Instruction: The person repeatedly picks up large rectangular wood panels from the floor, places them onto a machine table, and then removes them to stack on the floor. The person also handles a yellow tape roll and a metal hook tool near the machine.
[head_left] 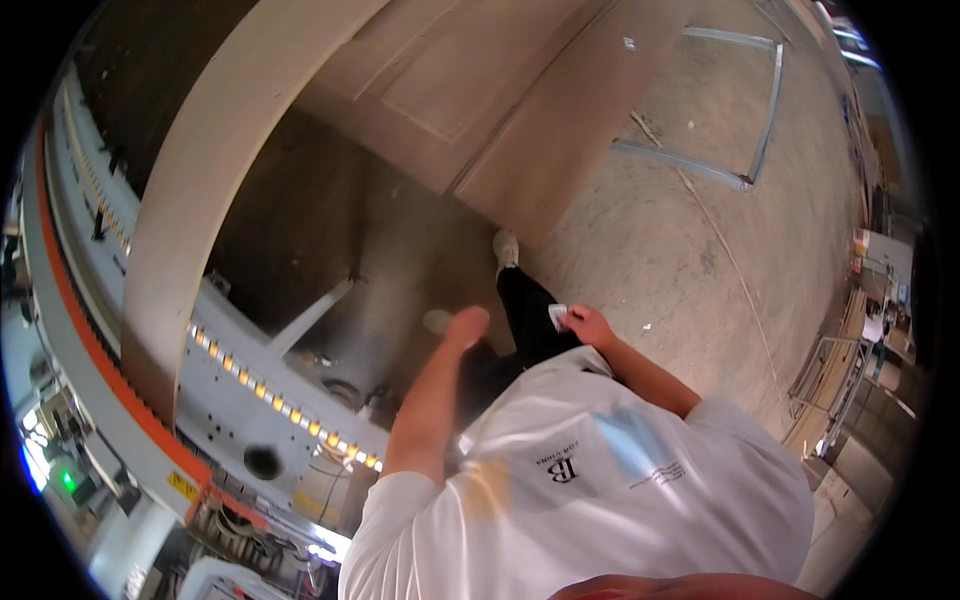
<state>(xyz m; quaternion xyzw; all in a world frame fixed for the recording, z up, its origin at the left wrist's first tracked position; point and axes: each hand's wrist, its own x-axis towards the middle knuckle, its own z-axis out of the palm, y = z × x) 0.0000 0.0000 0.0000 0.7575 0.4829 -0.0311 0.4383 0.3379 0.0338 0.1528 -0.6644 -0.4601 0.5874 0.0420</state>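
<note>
My left hand [468, 325] hangs in front of my body with its fingers curled, and nothing shows in it. A pale shoe [437, 320] shows just beside it, well below on the floor. At my right thigh, my right hand [588, 325] is closed on a small white piece [557, 317], too small and bright to make out its kind. To my left a long, pale board [222, 130] lies over the machine [225, 385], its end at the orange rail [90, 350]. Neither hand touches the board.
Yellow-and-white rollers [270, 397] line the machine's edge, and a grey support arm [312, 317] juts toward me. Large brown boards [500, 100] lie ahead. Tape [765, 120] marks a rectangle on the floor. A metal rack [830, 375] and stacked boards stand at the right.
</note>
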